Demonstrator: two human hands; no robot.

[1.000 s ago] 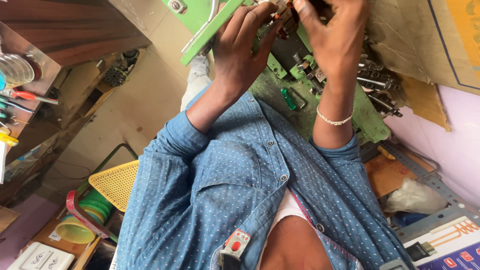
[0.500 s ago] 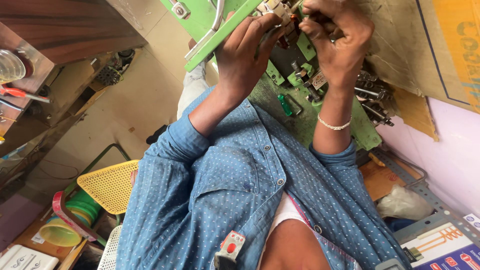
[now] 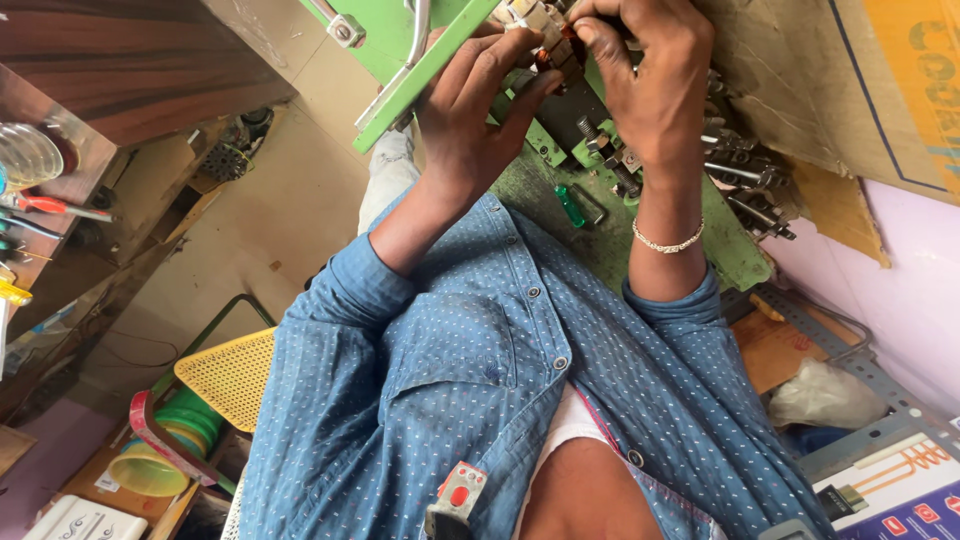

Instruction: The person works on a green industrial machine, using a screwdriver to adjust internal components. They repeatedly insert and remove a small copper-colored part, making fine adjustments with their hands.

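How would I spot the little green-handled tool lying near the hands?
Start at the green metal bench beyond the blue shirt. Below the two hands working on a small part at the top, look between the wrists: the small screwdriver lies flat there. Its translucent green handle sets it apart from the grey metal parts piled to its right.

probably a cramped workshop: green metal workbench [image 3: 735, 255] (screwdriver [image 3: 570, 205], pliers [image 3: 50, 206] about).
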